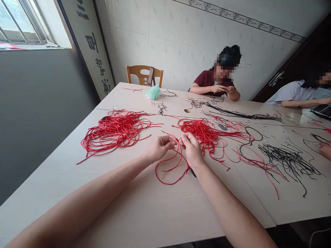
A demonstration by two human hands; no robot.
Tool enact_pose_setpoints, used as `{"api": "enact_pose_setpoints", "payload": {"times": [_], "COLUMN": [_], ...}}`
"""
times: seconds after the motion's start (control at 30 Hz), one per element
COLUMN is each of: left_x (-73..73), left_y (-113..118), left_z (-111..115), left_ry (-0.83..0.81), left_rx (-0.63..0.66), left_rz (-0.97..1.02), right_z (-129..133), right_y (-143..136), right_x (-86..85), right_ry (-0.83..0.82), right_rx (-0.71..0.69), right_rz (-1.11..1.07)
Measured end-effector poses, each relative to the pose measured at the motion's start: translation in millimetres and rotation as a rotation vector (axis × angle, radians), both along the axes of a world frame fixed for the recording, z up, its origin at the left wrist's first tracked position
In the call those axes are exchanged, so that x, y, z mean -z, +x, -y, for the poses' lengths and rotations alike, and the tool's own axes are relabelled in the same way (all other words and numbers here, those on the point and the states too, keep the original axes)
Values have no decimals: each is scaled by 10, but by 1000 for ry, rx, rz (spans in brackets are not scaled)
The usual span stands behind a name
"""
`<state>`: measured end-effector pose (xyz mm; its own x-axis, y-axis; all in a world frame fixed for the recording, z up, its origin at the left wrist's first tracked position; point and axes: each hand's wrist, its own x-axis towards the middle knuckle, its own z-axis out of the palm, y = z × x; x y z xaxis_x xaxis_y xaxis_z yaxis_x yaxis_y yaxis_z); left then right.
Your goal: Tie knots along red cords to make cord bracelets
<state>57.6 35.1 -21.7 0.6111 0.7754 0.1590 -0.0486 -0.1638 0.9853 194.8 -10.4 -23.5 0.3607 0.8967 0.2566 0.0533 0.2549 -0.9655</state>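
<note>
Both my hands pinch one red cord (170, 183) just above the middle of the table. My left hand (161, 148) has thumb and forefinger closed on it from the left. From the other side my right hand (192, 149) grips it with fingertips pressed together. Below the fingers the cord hangs in a loop, with a loose end inside the loop. Where the hands meet, the small details of the cord are hard to make out. Just behind my right hand lies a heap of braided red cords (200, 131). A looser pile of red cords (118, 131) rests to the left.
Tangled black cords (287, 158) lie at right, and a long black bundle (245, 114) lies farther back. A green plastic packet (153, 92) sits near a wooden chair (143, 73). One person (216, 82) works across the table; others are at right. The table (139, 210) has a hole.
</note>
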Motion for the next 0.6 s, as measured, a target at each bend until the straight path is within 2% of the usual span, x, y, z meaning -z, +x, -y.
{"api": "enact_pose_setpoints", "payload": {"times": [0.13,0.2,0.43,0.6], "left_x": [14,10,-46,-56], "left_y": [19,11,-27,-29], "left_z": [27,41,73,66], "left_ry": [147,159,-51,-107], "left_rx": [-15,-18,73,40], "left_rz": [-50,-41,141,204], "right_z": [-17,-12,62,66], "right_y": [-47,-61,-75,-78], "right_x": [23,2,-113,-97], "right_ry": [22,32,-4,-53], "right_rx": [79,82,-9,-20], "right_rz": [-197,-248,-176,-88]}}
